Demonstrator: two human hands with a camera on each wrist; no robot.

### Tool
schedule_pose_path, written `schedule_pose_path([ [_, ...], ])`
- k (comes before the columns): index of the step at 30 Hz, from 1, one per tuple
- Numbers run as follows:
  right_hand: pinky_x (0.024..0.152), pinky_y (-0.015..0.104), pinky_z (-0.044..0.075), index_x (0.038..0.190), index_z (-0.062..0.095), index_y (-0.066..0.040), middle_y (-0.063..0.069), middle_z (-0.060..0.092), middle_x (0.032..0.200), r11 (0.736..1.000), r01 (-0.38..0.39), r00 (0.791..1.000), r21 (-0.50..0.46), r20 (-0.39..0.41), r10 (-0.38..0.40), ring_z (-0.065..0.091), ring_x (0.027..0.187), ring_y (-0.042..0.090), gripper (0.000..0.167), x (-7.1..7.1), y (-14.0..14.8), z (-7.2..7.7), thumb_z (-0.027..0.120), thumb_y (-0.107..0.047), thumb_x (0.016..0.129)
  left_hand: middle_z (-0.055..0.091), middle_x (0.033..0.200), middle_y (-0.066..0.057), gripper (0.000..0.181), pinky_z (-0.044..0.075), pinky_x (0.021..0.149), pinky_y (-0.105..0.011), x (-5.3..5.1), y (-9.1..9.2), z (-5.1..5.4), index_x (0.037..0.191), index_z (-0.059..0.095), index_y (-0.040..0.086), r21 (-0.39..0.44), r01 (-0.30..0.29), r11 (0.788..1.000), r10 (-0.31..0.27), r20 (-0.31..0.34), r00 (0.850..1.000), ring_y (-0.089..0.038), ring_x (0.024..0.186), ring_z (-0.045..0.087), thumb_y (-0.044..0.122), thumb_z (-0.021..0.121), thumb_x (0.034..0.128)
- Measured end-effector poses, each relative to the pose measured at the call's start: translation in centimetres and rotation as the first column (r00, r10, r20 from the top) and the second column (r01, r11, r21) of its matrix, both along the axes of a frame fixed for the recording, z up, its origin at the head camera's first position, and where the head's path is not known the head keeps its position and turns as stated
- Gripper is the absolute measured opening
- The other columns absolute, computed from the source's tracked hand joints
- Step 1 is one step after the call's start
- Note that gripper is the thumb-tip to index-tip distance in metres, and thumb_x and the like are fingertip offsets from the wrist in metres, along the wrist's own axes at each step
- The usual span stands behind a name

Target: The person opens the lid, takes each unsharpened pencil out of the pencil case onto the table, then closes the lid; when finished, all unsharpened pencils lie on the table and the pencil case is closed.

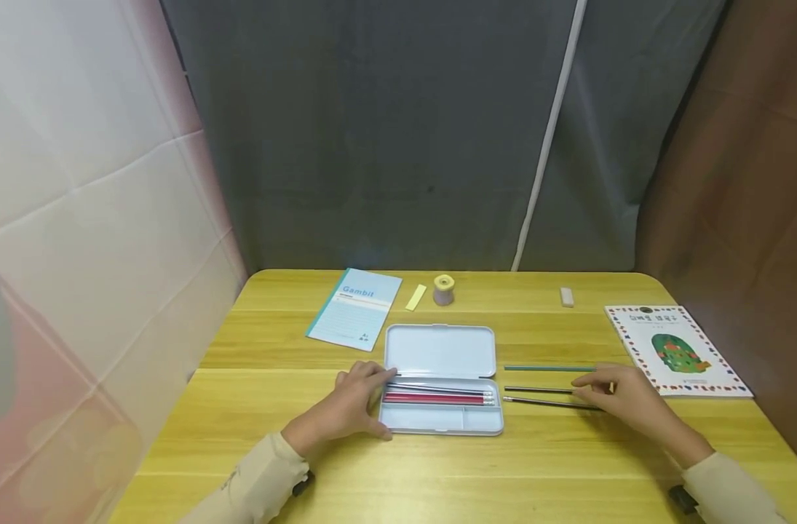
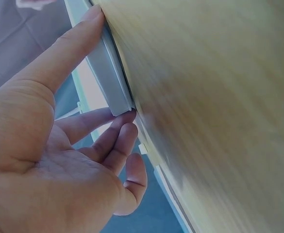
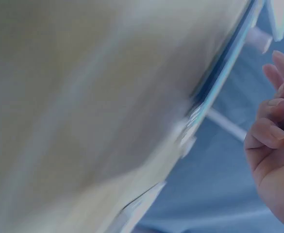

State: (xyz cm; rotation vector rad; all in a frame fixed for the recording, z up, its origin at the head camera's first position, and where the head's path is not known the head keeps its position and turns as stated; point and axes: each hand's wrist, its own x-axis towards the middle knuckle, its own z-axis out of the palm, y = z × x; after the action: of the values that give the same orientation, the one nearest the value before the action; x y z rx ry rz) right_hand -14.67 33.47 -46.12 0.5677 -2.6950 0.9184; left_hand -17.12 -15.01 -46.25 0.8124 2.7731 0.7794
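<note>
The white pencil case (image 1: 440, 351) lies unfolded on the table, its lid laid back on the far side. Several red pencils (image 1: 431, 399) and dark pencils (image 1: 437, 388) lie in its long far compartment. My left hand (image 1: 347, 402) holds the case's left end, thumb by the near corner and fingers at the far side; in the left wrist view the fingers touch the case's end. To the right, a green pencil (image 1: 549, 368) and two black pencils (image 1: 536, 390) lie on the wood. Over their right ends hovers my right hand (image 1: 624, 397), loosely bent, with no pencil seen between its fingers.
Behind the case lie a light blue notebook (image 1: 355, 309), a yellow strip (image 1: 415, 297) and a yellow-topped spool-like item (image 1: 443, 290). A white eraser (image 1: 566, 297) is at the back right, and a picture book (image 1: 680, 351) beyond the right hand. Cloth walls enclose the table (image 1: 437, 480).
</note>
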Motion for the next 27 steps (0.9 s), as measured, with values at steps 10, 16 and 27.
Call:
schedule_pose_path([
  [10,0.062,0.024,0.046,0.099,0.084,-0.007,-0.011,0.059,0.074,0.99,-0.099,0.985,-0.098,0.133,0.112,0.049,0.069,0.0,0.007,-2.2,-7.1,0.7,0.081,-0.011,0.094,0.062,0.139,-0.014,0.105,0.03,0.09,-0.037,0.0,0.0,0.1,0.154,0.053,-0.001,0.004,-0.006,1.0,0.006,0.002,1.0,-0.029,0.126,0.048,0.027,0.103,0.0659],
  [16,0.062,0.022,0.045,0.094,0.084,-0.011,-0.009,0.06,0.075,0.985,-0.154,0.959,-0.077,0.229,0.168,0.049,0.069,0.002,0.004,-3.1,-9.7,0.4,0.08,-0.012,0.094,0.061,0.139,-0.014,0.105,0.03,0.09,-0.037,0.0,0.1,0.0,0.154,0.053,-0.002,0.008,0.0,1.0,0.0,0.008,1.0,-0.029,0.126,0.048,0.027,0.103,0.066],
  [27,0.061,0.021,0.042,0.09,0.084,-0.01,-0.009,0.063,0.077,0.98,-0.187,0.952,0.063,0.258,0.165,0.047,0.067,0.002,0.005,-3.9,-11.9,0.2,0.084,-0.016,0.091,0.062,0.139,-0.013,0.105,0.03,0.089,-0.037,-0.1,0.2,0.0,0.154,0.054,-0.001,-0.005,-0.013,1.0,0.013,0.011,1.0,-0.028,0.126,0.047,0.028,0.103,0.0651],
])
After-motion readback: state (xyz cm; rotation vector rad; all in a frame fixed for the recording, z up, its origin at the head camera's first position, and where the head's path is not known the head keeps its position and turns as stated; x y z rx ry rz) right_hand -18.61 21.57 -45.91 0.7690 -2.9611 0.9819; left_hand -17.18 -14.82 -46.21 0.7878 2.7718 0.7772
